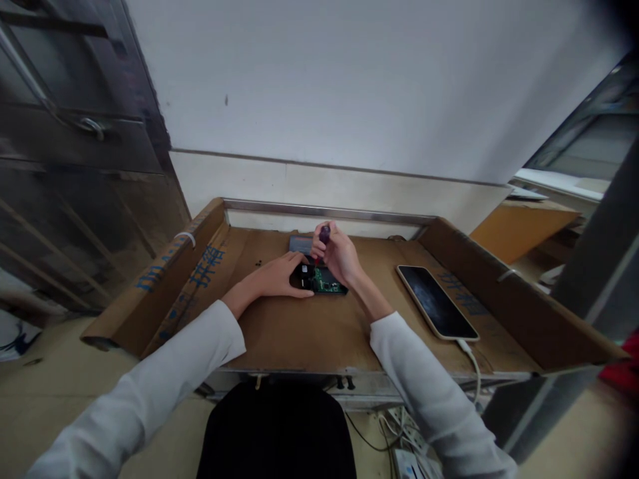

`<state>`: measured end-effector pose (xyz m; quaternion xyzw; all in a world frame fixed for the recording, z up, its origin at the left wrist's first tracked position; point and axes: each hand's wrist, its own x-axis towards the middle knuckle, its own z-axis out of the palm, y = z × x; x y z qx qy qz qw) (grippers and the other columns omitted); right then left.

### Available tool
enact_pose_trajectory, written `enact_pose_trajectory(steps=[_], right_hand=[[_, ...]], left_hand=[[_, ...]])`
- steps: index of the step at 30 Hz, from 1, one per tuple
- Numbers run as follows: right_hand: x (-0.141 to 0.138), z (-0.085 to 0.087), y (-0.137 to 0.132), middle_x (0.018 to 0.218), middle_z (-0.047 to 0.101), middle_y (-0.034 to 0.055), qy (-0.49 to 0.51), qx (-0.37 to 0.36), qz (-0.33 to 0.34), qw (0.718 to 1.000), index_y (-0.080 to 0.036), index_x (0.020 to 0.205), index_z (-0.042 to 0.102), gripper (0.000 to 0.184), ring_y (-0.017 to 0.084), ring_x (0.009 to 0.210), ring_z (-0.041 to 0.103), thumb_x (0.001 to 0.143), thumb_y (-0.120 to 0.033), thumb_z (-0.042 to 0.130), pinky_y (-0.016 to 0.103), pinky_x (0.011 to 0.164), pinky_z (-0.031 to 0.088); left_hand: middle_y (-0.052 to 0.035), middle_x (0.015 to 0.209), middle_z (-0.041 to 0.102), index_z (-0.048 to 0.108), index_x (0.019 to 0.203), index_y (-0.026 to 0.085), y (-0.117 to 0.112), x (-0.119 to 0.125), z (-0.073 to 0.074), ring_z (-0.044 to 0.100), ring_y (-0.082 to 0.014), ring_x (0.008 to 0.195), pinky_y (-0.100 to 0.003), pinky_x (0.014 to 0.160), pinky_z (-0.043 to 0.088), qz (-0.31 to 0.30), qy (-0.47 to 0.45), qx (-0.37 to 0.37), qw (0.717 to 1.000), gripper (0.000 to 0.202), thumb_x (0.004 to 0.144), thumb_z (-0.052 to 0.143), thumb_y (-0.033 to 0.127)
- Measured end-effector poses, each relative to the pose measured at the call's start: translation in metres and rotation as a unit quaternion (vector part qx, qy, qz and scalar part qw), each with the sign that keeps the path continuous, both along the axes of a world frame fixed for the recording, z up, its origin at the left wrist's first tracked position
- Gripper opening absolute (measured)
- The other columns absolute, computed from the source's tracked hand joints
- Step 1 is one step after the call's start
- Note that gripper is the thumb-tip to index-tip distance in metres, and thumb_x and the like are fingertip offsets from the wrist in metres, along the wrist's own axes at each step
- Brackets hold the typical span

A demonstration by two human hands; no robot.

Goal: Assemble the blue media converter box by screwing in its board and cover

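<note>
A small black device (pixel 322 282) with a green circuit board showing lies in the middle of the cardboard-lined table (pixel 309 332). My left hand (pixel 279 276) rests on the device's left side, fingers curled over its edge and holding it down. My right hand (pixel 339 253) is closed around a screwdriver (pixel 323 236) with a dark purple handle. It stands upright with its tip down on the device. A grey flat part (pixel 299 243) lies just behind the device.
A smartphone (pixel 436 301) lies face up on the right, with a white cable (pixel 472 362) running off the front edge. Raised cardboard walls (pixel 164 273) border the table. A power strip (pixel 407 426) lies on the floor below. A dark metal door stands at left.
</note>
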<state>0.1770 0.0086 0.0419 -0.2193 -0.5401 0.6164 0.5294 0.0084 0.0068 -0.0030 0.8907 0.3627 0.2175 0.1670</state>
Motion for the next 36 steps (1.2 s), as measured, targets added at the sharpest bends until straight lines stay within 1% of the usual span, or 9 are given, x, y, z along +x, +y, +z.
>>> enact_pose_trajectory(steps=[3, 7, 13, 16, 20, 24, 28, 32, 36], right_hand=[[-0.004, -0.003, 0.003, 0.053, 0.032, -0.0108, 0.017, 0.003, -0.04, 0.999, -0.026, 0.086, 0.039, 0.042, 0.007, 0.043, 0.031, 0.079, -0.066, 0.052, 0.022, 0.047, 0.032], [-0.007, -0.007, 0.004, 0.054, 0.034, -0.0134, 0.026, 0.055, -0.078, 0.995, -0.029, 0.086, 0.031, 0.044, 0.006, 0.044, 0.03, 0.074, -0.047, 0.069, 0.019, 0.045, 0.03], [0.0, -0.004, 0.003, 0.073, 0.054, -0.0055, -0.019, 0.118, -0.137, 0.983, -0.025, 0.08, 0.043, 0.031, 0.009, 0.063, 0.053, 0.075, -0.039, 0.07, 0.023, 0.056, 0.043], [0.005, 0.0, 0.003, 0.075, 0.057, -0.0022, -0.044, 0.106, -0.087, 0.99, -0.022, 0.082, 0.054, 0.023, 0.01, 0.065, 0.055, 0.078, -0.041, 0.066, 0.026, 0.06, 0.044], [0.006, 0.002, 0.002, 0.063, 0.049, -0.0033, -0.034, 0.059, -0.003, 0.998, -0.021, 0.09, 0.059, 0.031, 0.011, 0.057, 0.05, 0.082, -0.051, 0.057, 0.028, 0.057, 0.042], [0.0, -0.002, 0.004, 0.059, 0.037, -0.0088, 0.017, 0.025, -0.037, 0.999, -0.026, 0.09, 0.046, 0.033, 0.008, 0.049, 0.037, 0.079, -0.053, 0.06, 0.024, 0.052, 0.036], [-0.002, -0.004, 0.005, 0.056, 0.04, -0.0121, 0.03, 0.028, -0.065, 0.997, -0.029, 0.085, 0.034, 0.041, 0.007, 0.048, 0.038, 0.074, -0.048, 0.068, 0.021, 0.051, 0.037], [0.003, 0.0, 0.002, 0.071, 0.056, -0.0065, 0.005, 0.04, -0.062, 0.997, -0.025, 0.081, 0.042, 0.036, 0.011, 0.065, 0.054, 0.072, -0.045, 0.071, 0.026, 0.06, 0.046], [0.006, 0.006, 0.0, 0.064, 0.05, -0.0044, -0.001, 0.04, -0.03, 0.999, -0.023, 0.079, 0.049, 0.031, 0.01, 0.058, 0.05, 0.078, -0.051, 0.062, 0.027, 0.06, 0.045]], left_hand=[[-0.0121, 0.11, 0.056, 0.051, 0.11, 0.018, -0.001, 0.0, 0.001, 0.055, -0.0298, 0.102, -0.046, 0.092, 0.043, -0.002, 0.015, 0.004, 1.0, 0.061, 0.07, 0.064, 0.063], [-0.012, 0.11, 0.055, 0.05, 0.11, 0.019, -0.001, 0.0, 0.002, 0.055, -0.0292, 0.102, -0.044, 0.092, 0.043, -0.001, 0.023, 0.012, 1.0, 0.061, 0.071, 0.062, 0.064], [-0.0128, 0.112, 0.055, 0.051, 0.113, 0.018, 0.0, -0.001, 0.0, 0.055, -0.0299, 0.103, -0.045, 0.092, 0.043, -0.005, 0.009, 0.008, 1.0, 0.064, 0.07, 0.063, 0.064], [-0.0129, 0.112, 0.056, 0.051, 0.113, 0.019, 0.001, -0.001, 0.0, 0.056, -0.0301, 0.103, -0.045, 0.093, 0.043, -0.005, 0.002, 0.011, 1.0, 0.064, 0.069, 0.064, 0.064], [-0.013, 0.112, 0.056, 0.051, 0.113, 0.018, 0.002, -0.001, -0.001, 0.055, -0.0303, 0.104, -0.046, 0.093, 0.043, -0.003, 0.007, 0.015, 1.0, 0.065, 0.069, 0.063, 0.066], [-0.0118, 0.112, 0.057, 0.051, 0.112, 0.02, 0.003, -0.001, -0.002, 0.055, -0.0294, 0.103, -0.044, 0.092, 0.043, -0.005, 0.003, 0.014, 1.0, 0.064, 0.068, 0.065, 0.064], [-0.0125, 0.113, 0.056, 0.051, 0.112, 0.019, 0.004, -0.001, -0.002, 0.055, -0.0293, 0.102, -0.044, 0.091, 0.043, -0.008, 0.008, 0.013, 1.0, 0.064, 0.069, 0.063, 0.065], [-0.0119, 0.113, 0.056, 0.051, 0.112, 0.019, 0.003, -0.001, -0.001, 0.055, -0.0292, 0.103, -0.044, 0.092, 0.043, -0.01, 0.004, 0.011, 1.0, 0.064, 0.069, 0.064, 0.064], [-0.0112, 0.112, 0.057, 0.052, 0.112, 0.02, 0.004, -0.001, -0.002, 0.055, -0.0289, 0.103, -0.043, 0.091, 0.043, -0.007, 0.0, 0.005, 1.0, 0.063, 0.068, 0.065, 0.064]])
